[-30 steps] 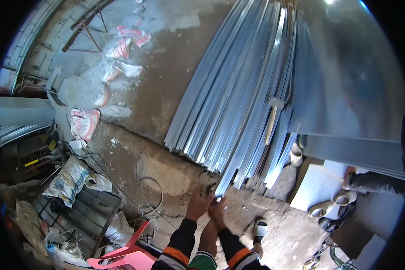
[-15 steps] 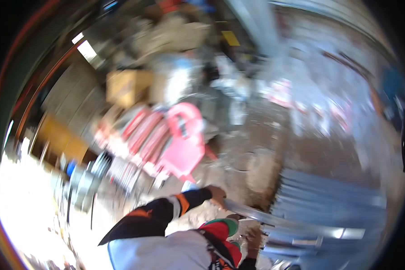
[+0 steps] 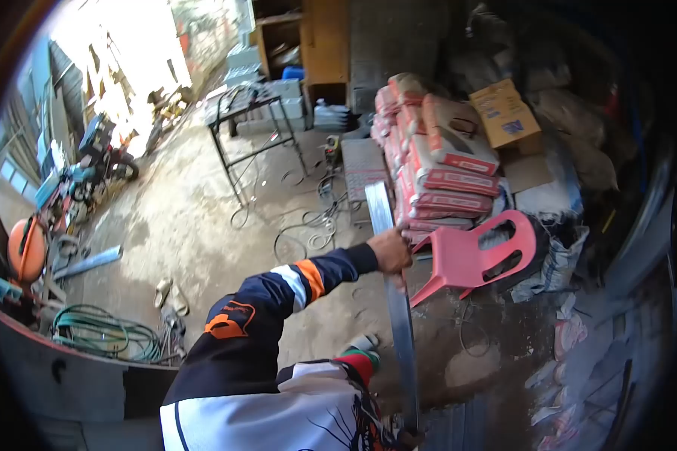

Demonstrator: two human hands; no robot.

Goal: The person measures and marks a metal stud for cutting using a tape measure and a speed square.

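Note:
My left hand (image 3: pixel 390 252) is wrapped round a long silvery metal bar (image 3: pixel 402 338) near its upper end. The bar runs down the picture from beside the stacked bags to the bottom edge. Low in the view, my right hand (image 3: pixel 410 439) is at the bar's lower part, its fingers against the metal, dim and partly cut off by the frame. A pink plastic chair (image 3: pixel 462 258) lies just right of my left hand.
Stacked bags (image 3: pixel 451 161) and a cardboard box (image 3: pixel 504 113) are at the upper right. A black metal stand (image 3: pixel 259 105) rises behind loose cables (image 3: pixel 316 229). A coiled green hose (image 3: pixel 101 331), motorcycle (image 3: pixel 101 161) and orange drum (image 3: pixel 27 249) are left; corrugated sheets (image 3: pixel 459 425) lie low.
The view has swung left, bringing the stand, motorcycle and hose into sight. The bar now points up the picture instead of across it, with my left hand still on it.

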